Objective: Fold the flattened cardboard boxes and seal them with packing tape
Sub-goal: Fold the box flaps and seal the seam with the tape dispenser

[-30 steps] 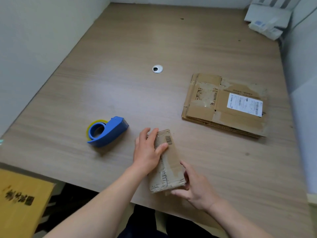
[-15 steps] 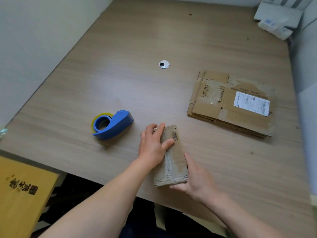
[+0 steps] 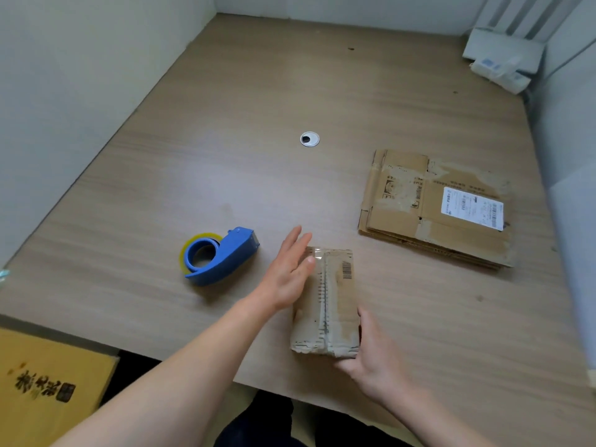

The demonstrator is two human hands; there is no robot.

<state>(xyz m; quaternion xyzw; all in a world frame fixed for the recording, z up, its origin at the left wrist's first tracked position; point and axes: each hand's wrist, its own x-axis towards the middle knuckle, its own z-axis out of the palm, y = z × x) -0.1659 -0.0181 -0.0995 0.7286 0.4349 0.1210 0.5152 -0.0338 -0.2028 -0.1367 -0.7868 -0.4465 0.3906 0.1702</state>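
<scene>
A single head-worn, wide-angle view looks forward and steeply down from the near edge of the bench (image 3: 225,130), close above it, taking in the whole top out to the far corners and side walls.

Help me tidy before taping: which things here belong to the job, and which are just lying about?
Job: small folded box, flattened cardboard stack, blue tape dispenser.
Lying about: white packets in the far corner, yellow box at lower left, cable grommet.

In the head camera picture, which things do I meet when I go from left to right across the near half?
Yellow box → tape dispenser → small taped box → stack of flattened boxes.
</scene>
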